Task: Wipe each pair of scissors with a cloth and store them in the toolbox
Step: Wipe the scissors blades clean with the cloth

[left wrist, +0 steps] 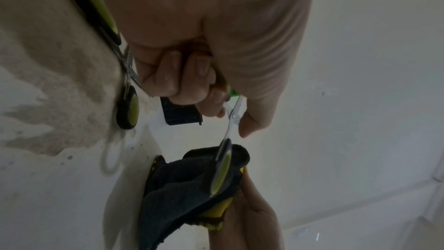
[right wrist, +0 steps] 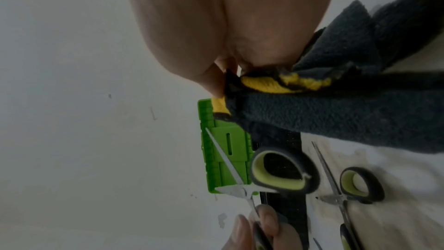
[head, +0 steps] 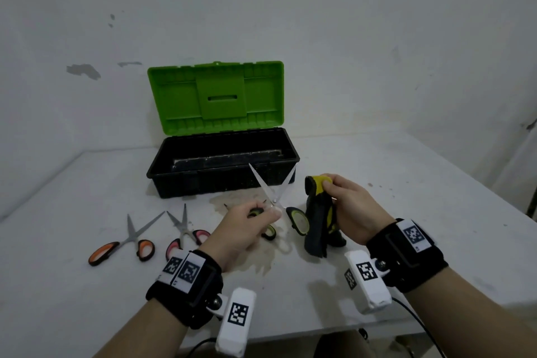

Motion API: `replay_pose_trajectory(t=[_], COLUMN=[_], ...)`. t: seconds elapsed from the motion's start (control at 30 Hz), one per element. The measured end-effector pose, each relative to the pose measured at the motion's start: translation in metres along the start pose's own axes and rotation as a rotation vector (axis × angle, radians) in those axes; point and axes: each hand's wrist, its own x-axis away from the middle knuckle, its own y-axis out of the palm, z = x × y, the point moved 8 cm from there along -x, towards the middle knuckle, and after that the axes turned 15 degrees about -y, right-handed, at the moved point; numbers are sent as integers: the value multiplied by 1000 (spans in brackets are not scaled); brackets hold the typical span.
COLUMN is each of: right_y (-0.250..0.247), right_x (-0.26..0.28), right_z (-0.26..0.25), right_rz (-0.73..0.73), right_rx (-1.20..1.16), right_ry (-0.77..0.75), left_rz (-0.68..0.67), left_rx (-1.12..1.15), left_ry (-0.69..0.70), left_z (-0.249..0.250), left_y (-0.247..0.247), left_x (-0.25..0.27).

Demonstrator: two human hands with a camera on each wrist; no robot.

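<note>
My left hand (head: 251,222) grips one handle of green-and-black scissors (head: 262,183), blades spread wide and pointing up in front of the toolbox. In the left wrist view the fingers (left wrist: 182,83) curl round that handle; the free handle (left wrist: 222,168) hangs against the cloth. My right hand (head: 345,197) pinches the top of a dark grey and yellow cloth (head: 316,227), which hangs down to the table just right of the scissors. The cloth (right wrist: 336,113) does not touch the blades (right wrist: 228,159). The toolbox (head: 203,183) stands open behind, its green lid (head: 215,96) upright.
A second green-handled pair (right wrist: 348,187) lies on the stained tabletop under my left hand. Orange-handled scissors (head: 128,243) and pink-handled scissors (head: 186,231) lie open to the left. The white table (head: 406,212) meets a wall behind; its front edge is near my wrists.
</note>
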Motion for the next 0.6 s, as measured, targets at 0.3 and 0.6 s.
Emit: replay_pose_trajectory(t=[0.3, 0.6], right_y=[13, 9], right_x=[8, 12], right_z=[11, 29], right_rz=[-19, 29], right_rx=[-88, -122], right_ry=[-3, 3], left_rz=[22, -55], left_rx=[-69, 13], left_ry=[-65, -84], left_z=[0, 6], left_y=[-3, 6], left_x=[-2, -11])
